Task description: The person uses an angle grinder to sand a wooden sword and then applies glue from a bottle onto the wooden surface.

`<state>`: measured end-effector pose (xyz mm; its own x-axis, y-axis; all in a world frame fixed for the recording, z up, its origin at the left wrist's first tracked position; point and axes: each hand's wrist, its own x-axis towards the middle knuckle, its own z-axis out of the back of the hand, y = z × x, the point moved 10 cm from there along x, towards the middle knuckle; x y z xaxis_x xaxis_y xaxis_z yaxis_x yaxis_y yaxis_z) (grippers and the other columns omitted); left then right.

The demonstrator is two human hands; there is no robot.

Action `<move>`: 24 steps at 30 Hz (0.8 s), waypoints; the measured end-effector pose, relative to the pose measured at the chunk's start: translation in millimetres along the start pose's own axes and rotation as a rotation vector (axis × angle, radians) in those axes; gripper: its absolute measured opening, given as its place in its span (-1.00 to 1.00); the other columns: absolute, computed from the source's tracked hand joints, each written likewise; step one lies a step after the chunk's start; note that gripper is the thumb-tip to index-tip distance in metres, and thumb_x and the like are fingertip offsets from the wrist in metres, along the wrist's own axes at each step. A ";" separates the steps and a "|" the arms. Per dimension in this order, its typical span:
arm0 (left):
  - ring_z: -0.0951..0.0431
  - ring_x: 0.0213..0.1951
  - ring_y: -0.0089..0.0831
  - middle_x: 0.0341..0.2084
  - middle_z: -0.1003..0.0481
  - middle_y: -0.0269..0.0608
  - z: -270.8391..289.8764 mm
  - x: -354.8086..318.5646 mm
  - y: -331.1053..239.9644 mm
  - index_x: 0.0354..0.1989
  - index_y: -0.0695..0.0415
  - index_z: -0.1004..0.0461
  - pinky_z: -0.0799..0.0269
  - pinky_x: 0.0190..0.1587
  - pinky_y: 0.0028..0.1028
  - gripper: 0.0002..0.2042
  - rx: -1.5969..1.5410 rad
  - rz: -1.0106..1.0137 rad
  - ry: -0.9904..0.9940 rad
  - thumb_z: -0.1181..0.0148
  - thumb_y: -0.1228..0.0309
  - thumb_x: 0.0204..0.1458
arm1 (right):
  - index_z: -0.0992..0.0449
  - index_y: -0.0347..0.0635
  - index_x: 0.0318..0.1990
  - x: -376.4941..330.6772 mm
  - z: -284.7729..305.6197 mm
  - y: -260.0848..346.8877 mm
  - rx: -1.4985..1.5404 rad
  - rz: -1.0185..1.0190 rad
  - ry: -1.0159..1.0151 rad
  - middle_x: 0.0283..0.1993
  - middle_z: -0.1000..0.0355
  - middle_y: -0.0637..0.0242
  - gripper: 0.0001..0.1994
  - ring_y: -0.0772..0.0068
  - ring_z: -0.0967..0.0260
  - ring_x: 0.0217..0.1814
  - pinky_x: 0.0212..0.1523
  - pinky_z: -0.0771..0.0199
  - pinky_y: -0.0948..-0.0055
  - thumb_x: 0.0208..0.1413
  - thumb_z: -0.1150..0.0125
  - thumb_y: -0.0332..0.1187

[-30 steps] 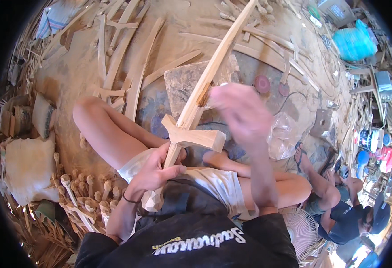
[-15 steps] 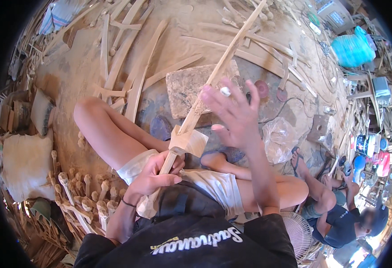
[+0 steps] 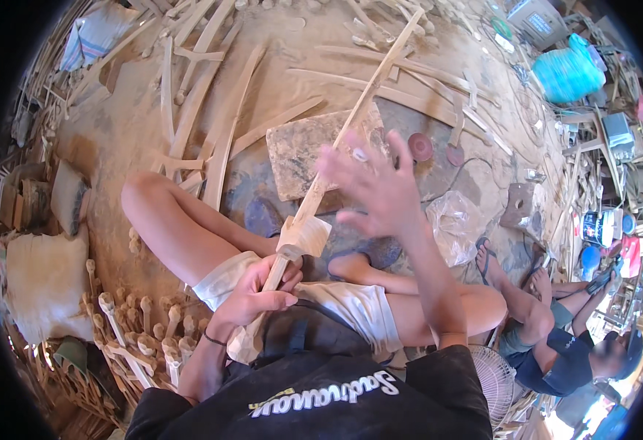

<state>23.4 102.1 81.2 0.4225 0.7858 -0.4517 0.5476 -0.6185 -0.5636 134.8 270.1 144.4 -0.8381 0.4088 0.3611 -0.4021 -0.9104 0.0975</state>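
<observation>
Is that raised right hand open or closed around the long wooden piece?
Open: the right hand has its fingers spread, gripping nothing. The left hand grips the long wooden piece.

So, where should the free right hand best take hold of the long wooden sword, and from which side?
Probably the bare blade just above the crossguard, from the right. The left hand already fills the grip, the wooden sword slants away up-right, and the open right hand hovers beside that part.

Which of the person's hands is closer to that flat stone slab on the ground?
The right hand. It is raised open, overlapping the stone slab in this view. The left hand grips the long wooden piece low, near the lap.
</observation>
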 end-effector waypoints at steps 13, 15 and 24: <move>-0.32 -0.23 -0.63 -0.27 -0.32 -0.42 16.5 -3.0 4.5 0.01 0.17 -0.38 -0.34 -0.18 -0.54 -0.63 0.296 -0.063 -0.119 -0.39 0.54 0.08 | -0.37 0.13 0.51 -19.9 36.2 -27.5 0.286 -0.192 -0.391 0.59 -0.29 0.43 -0.38 0.12 -0.09 0.69 0.60 0.29 -0.38 0.39 -0.04 0.13; -0.35 -0.21 -0.62 -0.26 -0.35 -0.42 15.4 -5.2 0.1 0.09 0.19 -0.40 -0.36 -0.16 -0.53 -0.60 0.455 -0.054 -0.174 -0.37 0.54 0.09 | -0.35 0.00 0.51 -15.4 15.6 6.4 0.023 0.066 -0.184 0.58 -0.30 0.34 -0.39 0.05 -0.07 0.69 0.61 0.31 -0.34 0.41 -0.01 0.03; -0.34 -0.31 -0.64 -0.34 -0.33 -0.48 3.9 -8.0 -14.1 -0.01 0.16 -0.39 -0.32 -0.23 -0.54 -0.67 0.506 -0.119 -0.229 -0.38 0.51 0.10 | -0.39 -0.24 0.41 -52.0 32.6 -17.2 0.173 -0.096 -0.541 0.46 -0.38 0.01 -0.40 -0.15 -0.11 0.62 0.55 0.15 -0.43 0.25 -0.07 -0.17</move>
<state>9.5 104.5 90.1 0.1809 0.8633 -0.4712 0.1441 -0.4972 -0.8556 197.3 262.5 154.2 -0.4747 0.4409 0.7618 -0.3627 -0.8866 0.2871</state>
